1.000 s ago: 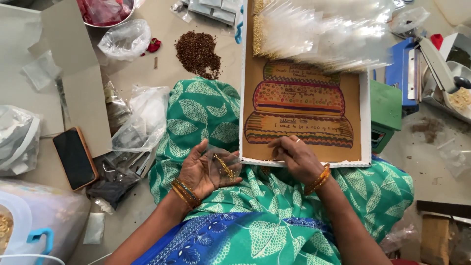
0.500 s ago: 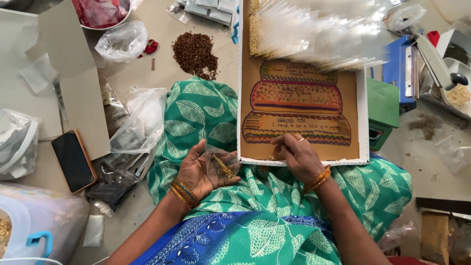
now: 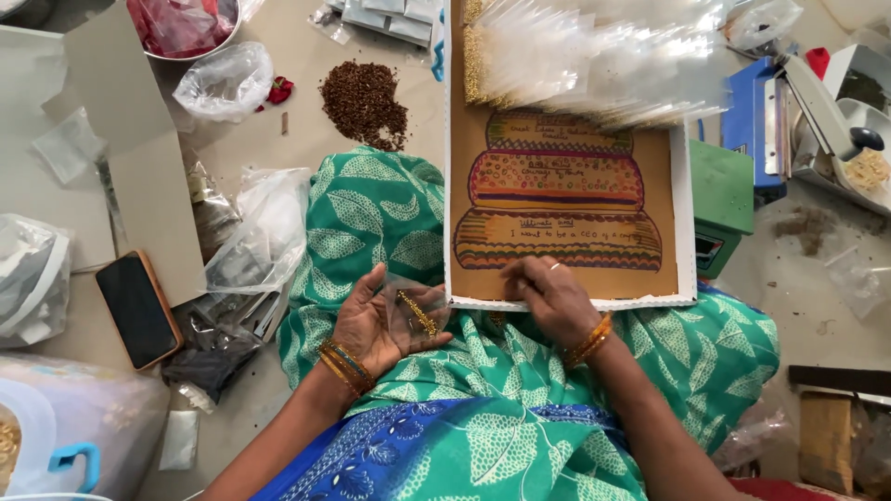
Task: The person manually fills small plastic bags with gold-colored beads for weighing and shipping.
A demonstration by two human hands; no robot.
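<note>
Head view, the only one. My left hand (image 3: 371, 325) lies palm up over the lap, fingers loosely spread, cradling a small clear plastic pouch (image 3: 418, 311) with a thin line of golden-yellow bits inside it. My right hand (image 3: 549, 299) rests palm down, fingers extended flat on the lower edge of a brown cardboard sheet with a white border (image 3: 566, 232); it grips nothing that I can see.

Containers: a steel bowl (image 3: 186, 23) at top left holds red material in plastic. A white plastic jug with a blue handle (image 3: 56, 445) sits at lower left, contents unclear. A loose heap of dark brown seeds (image 3: 364, 100) lies bare on the floor.

Packages and markings: a fan of clear empty sachets (image 3: 603, 56) covers the sheet's upper half. Below them is a hand-coloured drawing of three stacked striped bands. Crumpled clear bags (image 3: 255, 232) lie left of the knee, just beside a black phone in an orange case (image 3: 137, 311).

Edges and room: the sheet's right edge nearly meets a green box (image 3: 722, 199). Bare floor shows around the seed heap.
</note>
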